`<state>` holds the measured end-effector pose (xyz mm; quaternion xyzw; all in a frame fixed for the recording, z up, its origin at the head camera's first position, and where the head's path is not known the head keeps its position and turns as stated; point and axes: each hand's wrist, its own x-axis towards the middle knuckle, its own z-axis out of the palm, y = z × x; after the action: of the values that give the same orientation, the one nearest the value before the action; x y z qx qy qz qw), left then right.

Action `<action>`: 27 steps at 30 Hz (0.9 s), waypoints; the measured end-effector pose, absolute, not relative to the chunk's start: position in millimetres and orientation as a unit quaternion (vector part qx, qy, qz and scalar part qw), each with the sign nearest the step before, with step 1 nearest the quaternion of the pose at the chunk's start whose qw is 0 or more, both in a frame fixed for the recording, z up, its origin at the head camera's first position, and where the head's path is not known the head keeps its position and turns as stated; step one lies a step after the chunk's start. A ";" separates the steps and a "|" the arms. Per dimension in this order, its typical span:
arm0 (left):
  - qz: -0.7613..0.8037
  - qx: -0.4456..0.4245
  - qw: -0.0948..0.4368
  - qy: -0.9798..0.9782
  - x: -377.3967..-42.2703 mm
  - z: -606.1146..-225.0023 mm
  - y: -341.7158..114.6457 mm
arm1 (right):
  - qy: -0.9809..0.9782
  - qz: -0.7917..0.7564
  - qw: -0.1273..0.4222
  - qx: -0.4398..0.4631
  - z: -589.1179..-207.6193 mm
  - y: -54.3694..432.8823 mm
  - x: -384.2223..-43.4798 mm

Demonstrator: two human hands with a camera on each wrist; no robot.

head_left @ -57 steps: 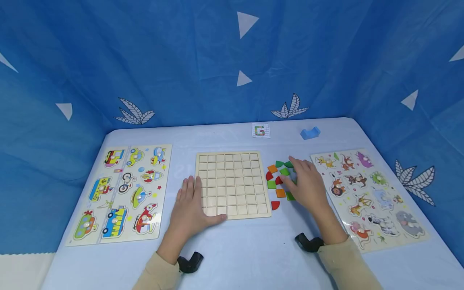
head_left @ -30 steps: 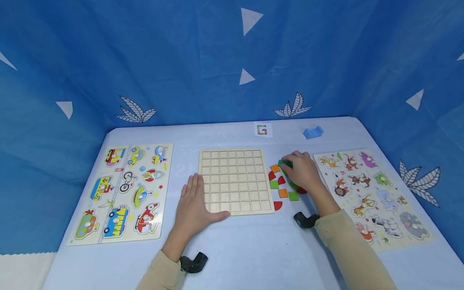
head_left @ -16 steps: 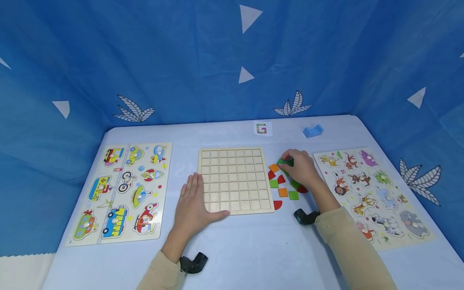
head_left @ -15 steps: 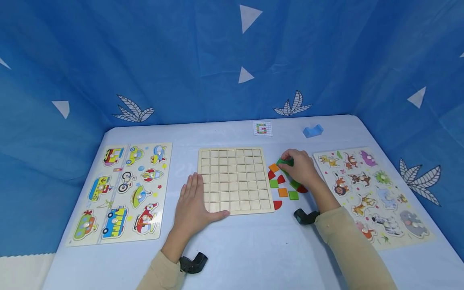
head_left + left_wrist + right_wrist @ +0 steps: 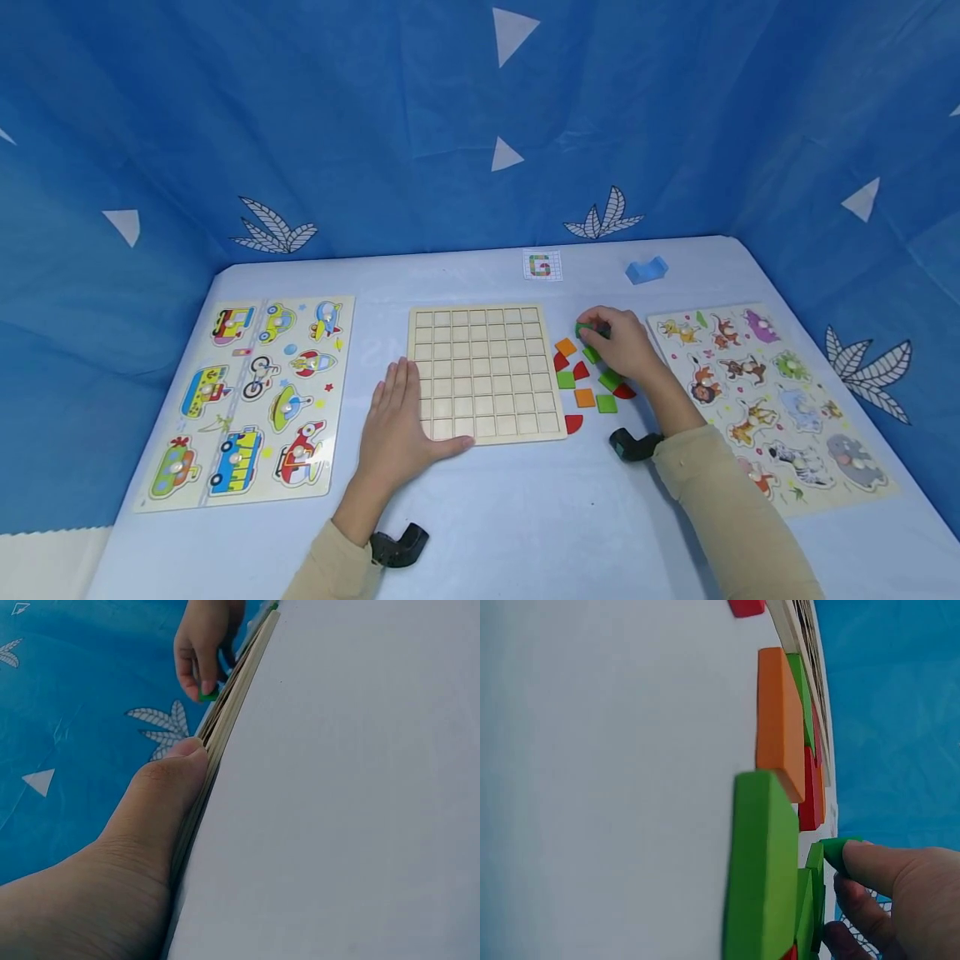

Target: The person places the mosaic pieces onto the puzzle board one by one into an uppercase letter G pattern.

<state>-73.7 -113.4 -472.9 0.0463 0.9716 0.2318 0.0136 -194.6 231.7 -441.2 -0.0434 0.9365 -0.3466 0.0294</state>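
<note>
My left hand (image 5: 397, 433) rests with straight fingers along the left edge of a pale wooden grid board (image 5: 483, 371); its thumb lies at the front edge. In the left wrist view that thumb (image 5: 176, 772) presses against the board's side. Right of the board, my right hand (image 5: 626, 342) pinches a dark green block (image 5: 838, 853) between thumb and fingers, partly covered by them. Loose blocks lie below and left of this hand: orange squares (image 5: 584, 398), light green squares (image 5: 607, 404) and red quarter-circles (image 5: 573, 424). Every visible cell of the board is bare.
A vehicle puzzle board (image 5: 247, 400) lies at the left, and an animal puzzle board (image 5: 772, 400) at the right. Toward the back are a small pattern card (image 5: 542, 266) with a coloured G and a blue notched block (image 5: 647, 270). Blue cloth (image 5: 450, 125) walls the table's back and sides.
My right hand, earlier spread over the loose blocks, has curled in and pinched a dark green block at the pile's far end. My left hand stays at the grid board.
</note>
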 end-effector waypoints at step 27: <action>0.242 0.049 0.011 0.969 -73.8 -471.4 -113.5 | 0.920 -0.386 0.056 -0.043 -427.6 208.6 -203.3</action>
<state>-73.8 -113.5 -471.4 0.0488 0.9691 0.2415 0.0106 -203.3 208.6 -427.6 -0.0434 0.9197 -0.3863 0.0560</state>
